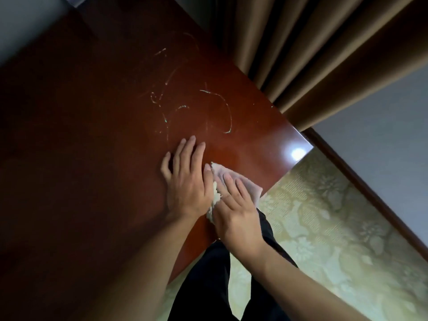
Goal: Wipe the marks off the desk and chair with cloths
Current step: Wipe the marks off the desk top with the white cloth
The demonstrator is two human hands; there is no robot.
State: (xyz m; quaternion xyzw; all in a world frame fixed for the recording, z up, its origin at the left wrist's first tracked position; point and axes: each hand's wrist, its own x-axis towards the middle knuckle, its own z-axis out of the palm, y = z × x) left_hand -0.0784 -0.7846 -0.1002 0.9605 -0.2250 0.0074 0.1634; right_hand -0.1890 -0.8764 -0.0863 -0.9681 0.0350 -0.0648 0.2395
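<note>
Right hand (234, 214) fingers (231, 184) spread flat on white cloth (245, 184) near desk (92, 135) edge; left hand (187, 179) splayed beside it, possibly touching (whitish marks (217, 105) beyond).

From where I'm watching, the desk (92, 135) is the anchor. Marks (196, 100) sit on it toward the far side. Both hands rest on it nearer me, left hand (185, 181) flat, right hand (236, 209) on a cloth (250, 184) by its right edge. Curtain (312, 54) hangs behind its right end.
</note>
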